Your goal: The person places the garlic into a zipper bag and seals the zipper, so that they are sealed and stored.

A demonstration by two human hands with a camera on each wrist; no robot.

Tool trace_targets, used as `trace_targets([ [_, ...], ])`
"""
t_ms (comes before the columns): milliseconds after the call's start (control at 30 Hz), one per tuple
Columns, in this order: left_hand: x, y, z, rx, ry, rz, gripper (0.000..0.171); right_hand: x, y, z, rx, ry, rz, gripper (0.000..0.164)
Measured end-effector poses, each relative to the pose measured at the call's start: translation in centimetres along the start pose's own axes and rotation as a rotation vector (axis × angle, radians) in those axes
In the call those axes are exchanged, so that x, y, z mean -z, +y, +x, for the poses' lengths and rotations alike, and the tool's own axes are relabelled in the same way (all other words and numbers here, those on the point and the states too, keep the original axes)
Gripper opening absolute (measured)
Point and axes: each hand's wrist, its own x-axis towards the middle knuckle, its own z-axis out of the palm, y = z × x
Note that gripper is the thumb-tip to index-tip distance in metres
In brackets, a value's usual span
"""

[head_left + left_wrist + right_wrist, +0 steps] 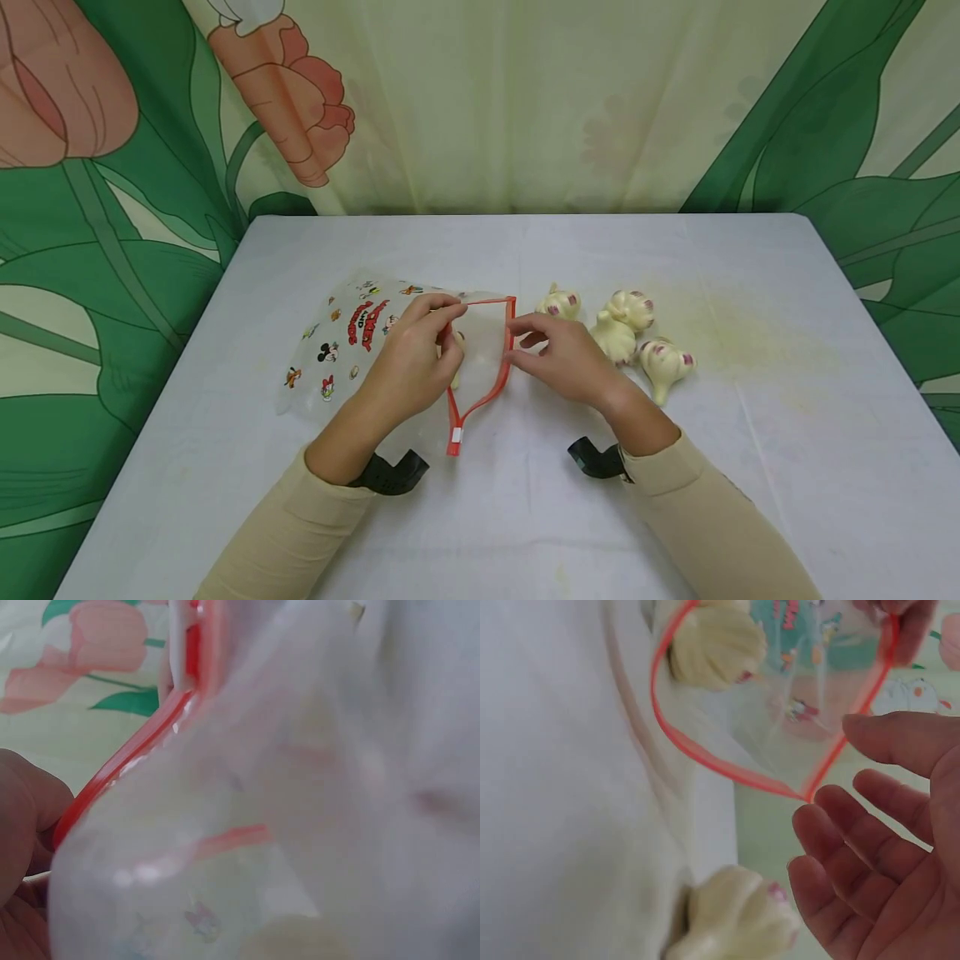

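A clear zip bag (341, 337) with cartoon prints and a red zip edge (498, 385) lies on the table, its mouth spread toward the right. My left hand (420, 354) pinches the mouth's left edge; the red strip runs to its fingers (30, 799) in the left wrist view. At the opposite edge is my right hand (562, 354), fingers loosely spread, thumb tip right at the red strip in the right wrist view. A garlic bulb (716, 645) shows inside the mouth. Several more garlic bulbs (666, 367) sit beyond and beside the right hand.
A white cloth covers the table (750, 500), whose far edge meets a curtain (510, 108) printed with flowers and leaves. Dark bands with camera mounts (393, 473) are on both wrists. The bag's red slider end (453, 442) points toward me.
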Motion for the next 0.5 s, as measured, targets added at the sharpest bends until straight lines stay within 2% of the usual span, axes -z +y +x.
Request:
trace_targets([
  [267, -0.1, -0.1, 0.0, -0.016, 0.006, -0.007, 0.033, 3.3, 0.4, -0.7, -0.068, 0.083, -0.121, 0.041],
  [500, -0.1, -0.2, 0.1, -0.017, 0.001, -0.012, 0.034, 4.8, 0.9, -1.7, -0.114, 0.13, -0.135, 0.041],
])
